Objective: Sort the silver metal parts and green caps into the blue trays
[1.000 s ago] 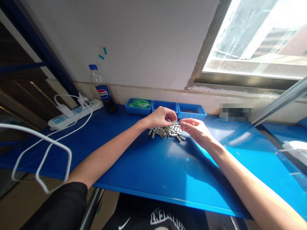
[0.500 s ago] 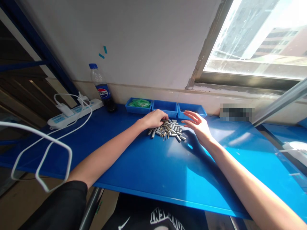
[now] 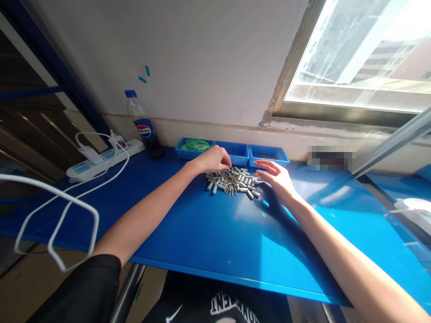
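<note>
A pile of short silver metal cylinders and thin dark and brass-coloured pins lies on the blue table. My left hand is at the back left edge of the pile, fingers pinched together and pointing down; whatever is between the fingertips is too small to make out. Just right of the pile, my right hand hovers with fingers apart and nothing in it. Behind the pile stand three blue bins: the left bin with green plastic, the middle bin, and the right bin with small dark pieces.
A cola bottle stands at the back left, beside a white power strip with plugs. White cable loops over the left side. The blue table meets the wall below a window. A white device sits far right.
My left hand has lifted slightly and shifted left and back, uncovering more cylinders on the pile's left. My right hand has barely moved.
</note>
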{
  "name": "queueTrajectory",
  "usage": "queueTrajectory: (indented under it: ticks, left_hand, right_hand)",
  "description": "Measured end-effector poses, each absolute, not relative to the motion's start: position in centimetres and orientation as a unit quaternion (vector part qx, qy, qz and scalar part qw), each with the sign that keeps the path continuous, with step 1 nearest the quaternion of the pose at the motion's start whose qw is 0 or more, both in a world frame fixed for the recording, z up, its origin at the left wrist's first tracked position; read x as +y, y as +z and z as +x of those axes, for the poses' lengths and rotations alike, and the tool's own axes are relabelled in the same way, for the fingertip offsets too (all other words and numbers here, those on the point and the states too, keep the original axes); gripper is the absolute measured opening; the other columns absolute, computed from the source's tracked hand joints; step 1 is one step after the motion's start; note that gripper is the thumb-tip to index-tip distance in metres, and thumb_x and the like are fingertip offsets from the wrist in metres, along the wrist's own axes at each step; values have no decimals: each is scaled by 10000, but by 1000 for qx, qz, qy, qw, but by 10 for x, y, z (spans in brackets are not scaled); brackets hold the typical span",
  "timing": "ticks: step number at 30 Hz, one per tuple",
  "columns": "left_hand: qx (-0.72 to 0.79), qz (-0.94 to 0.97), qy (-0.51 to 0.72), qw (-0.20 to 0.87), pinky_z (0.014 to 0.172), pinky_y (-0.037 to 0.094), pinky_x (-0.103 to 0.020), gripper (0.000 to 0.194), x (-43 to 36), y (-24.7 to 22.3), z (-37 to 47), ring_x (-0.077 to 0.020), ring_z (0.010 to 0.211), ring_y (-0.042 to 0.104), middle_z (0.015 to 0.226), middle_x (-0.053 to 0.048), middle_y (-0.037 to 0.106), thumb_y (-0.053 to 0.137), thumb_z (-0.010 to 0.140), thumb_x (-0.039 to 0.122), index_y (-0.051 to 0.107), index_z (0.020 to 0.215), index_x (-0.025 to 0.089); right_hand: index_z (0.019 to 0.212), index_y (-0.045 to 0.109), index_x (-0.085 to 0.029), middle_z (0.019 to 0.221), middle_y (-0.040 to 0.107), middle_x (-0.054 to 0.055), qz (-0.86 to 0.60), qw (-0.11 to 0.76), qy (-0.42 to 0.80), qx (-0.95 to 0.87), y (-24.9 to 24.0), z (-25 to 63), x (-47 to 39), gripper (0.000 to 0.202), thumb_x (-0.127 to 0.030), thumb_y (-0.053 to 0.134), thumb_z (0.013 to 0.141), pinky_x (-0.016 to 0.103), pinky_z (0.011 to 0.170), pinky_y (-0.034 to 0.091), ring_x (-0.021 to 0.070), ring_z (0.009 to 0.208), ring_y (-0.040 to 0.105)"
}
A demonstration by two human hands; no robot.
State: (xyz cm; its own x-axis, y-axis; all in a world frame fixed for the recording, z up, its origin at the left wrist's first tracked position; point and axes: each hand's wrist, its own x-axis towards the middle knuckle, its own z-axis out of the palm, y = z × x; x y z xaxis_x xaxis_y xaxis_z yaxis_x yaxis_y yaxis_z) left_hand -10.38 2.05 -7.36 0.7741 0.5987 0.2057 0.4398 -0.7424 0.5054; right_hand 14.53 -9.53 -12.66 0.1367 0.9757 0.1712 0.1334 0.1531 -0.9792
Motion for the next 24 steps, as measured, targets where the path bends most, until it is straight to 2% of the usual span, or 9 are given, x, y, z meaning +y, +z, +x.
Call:
queueTrajectory:
  ticks: [9,15,20,24]
  left_hand:
    - [265,906,208,256,715,580,-208,113,17,-65,-105,-166,752,767,795,-46,807,754,739,126,836,806,164]
    - [269,898,235,258,668,571,-220,51,14,-64,-103,-172,722,757,746,-51,791,796,741,200,822,762,161]
    - [252,848,306,353,703,599,-245,146,6,-62,-96,-190,763,772,817,-89,805,814,763,261,804,819,127]
    - [234,817,332,409,731,615,-262,181,-1,-65,-88,-195,773,774,817,-98,803,845,727,260,789,815,111]
  right_hand:
    - [1096,741,-284,1245,744,65,-522,535,392,-537,-127,145,-96,313,-371,782,797,420,808,613,242,879,746]
    - [1052,754,-275,1184,762,70,-521,531,387,-545,-128,145,-95,271,-399,777,812,437,817,610,247,868,740]
    - [1122,743,-275,978,790,61,-514,511,414,-550,-120,137,-100,360,-443,799,809,422,815,605,231,795,717]
    - [1147,737,-272,957,800,57,-490,503,466,-539,-116,127,-104,428,-485,823,785,425,846,607,229,812,726]
